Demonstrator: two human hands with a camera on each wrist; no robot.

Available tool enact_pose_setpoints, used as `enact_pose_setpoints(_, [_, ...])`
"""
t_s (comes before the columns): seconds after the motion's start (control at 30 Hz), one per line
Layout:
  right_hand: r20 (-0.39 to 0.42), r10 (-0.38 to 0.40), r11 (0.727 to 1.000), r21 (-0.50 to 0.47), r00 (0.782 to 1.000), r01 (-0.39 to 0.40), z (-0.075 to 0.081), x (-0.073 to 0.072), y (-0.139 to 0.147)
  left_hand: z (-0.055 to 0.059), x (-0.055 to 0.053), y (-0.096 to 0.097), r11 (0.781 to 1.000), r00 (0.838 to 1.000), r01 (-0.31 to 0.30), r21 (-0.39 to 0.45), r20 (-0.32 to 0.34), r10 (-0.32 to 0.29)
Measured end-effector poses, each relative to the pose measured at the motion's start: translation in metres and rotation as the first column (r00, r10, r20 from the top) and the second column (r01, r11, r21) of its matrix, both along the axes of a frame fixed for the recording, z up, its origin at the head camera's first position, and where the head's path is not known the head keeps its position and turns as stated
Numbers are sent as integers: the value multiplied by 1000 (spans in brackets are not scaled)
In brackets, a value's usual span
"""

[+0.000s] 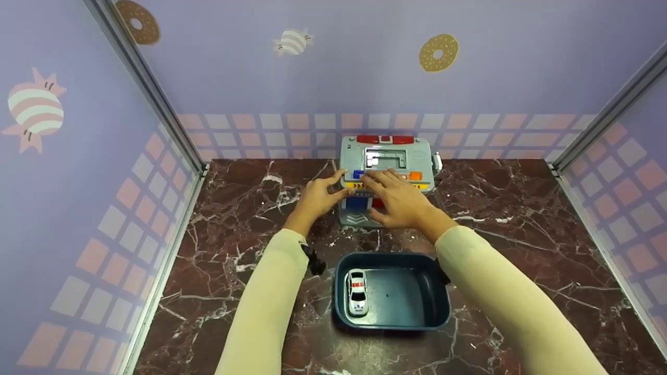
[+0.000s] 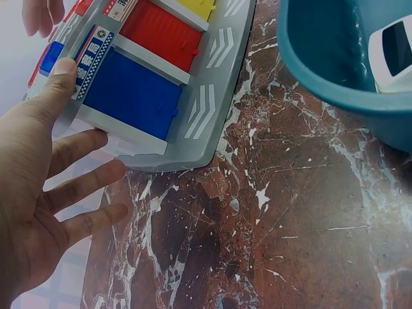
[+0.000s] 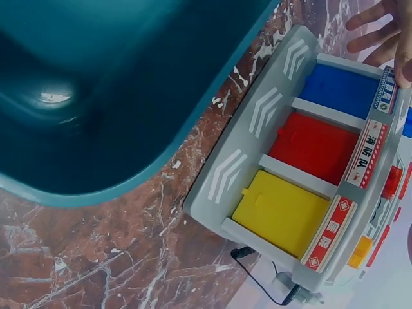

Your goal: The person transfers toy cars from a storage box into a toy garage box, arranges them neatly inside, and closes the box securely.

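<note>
Near side first: on the dark red marble table (image 1: 193, 312) sits a blue-green tub (image 1: 401, 299), a white toy police car (image 1: 357, 294) lying in it near its left wall. Past a narrow strip of marble stands a toy garage (image 1: 385, 158), ramp facing the tub; blue door (image 2: 132, 90), red door (image 3: 313, 151) and yellow door (image 3: 283, 212) all down. Left hand (image 1: 318, 197) at the garage's front left corner: fingers spread, fairly straight, thumb against the roof lip, gripping nothing. Right hand (image 1: 398, 200) palm down over the roof front, fingers extended near the blue button (image 1: 358, 174), holding nothing; whether a fingertip presses, I cannot tell. Handling, my estimate: hollow plastic, light, stiff, smooth enough to skid when pushed; door tabs and the white side piece (image 1: 437, 163) probably weakest. Best hold: both ends of the body, beneath the roof rim, clear of the buttons. Room: generous to left and right; towards the person, the tub limits travel; behind, the back wall (image 1: 359, 78) is close.
</note>
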State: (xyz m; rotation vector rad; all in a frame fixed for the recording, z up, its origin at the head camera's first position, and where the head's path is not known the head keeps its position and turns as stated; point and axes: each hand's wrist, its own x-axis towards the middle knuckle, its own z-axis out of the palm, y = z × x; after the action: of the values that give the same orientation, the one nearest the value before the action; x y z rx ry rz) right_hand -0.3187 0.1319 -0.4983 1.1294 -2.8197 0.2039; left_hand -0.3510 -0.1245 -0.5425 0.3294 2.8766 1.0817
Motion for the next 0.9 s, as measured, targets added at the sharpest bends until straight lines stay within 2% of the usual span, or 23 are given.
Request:
enact_pose_setpoints(0.33, [18, -12, 1000, 29, 1000, 11, -1, -3, -6, -2, 0, 1, 1000, 1000, 14, 17, 7, -14])
enact_pose_setpoints(0.6, [38, -10, 999, 38, 999, 9, -1, -5, -10, -2, 3, 1, 999, 1000, 3, 33, 0, -3])
enact_pose_setpoints(0.9, [50, -21, 1000, 19, 999, 20, -1, -5, -16, -1, 1, 0, 1000, 1000, -4, 8, -2, 4])
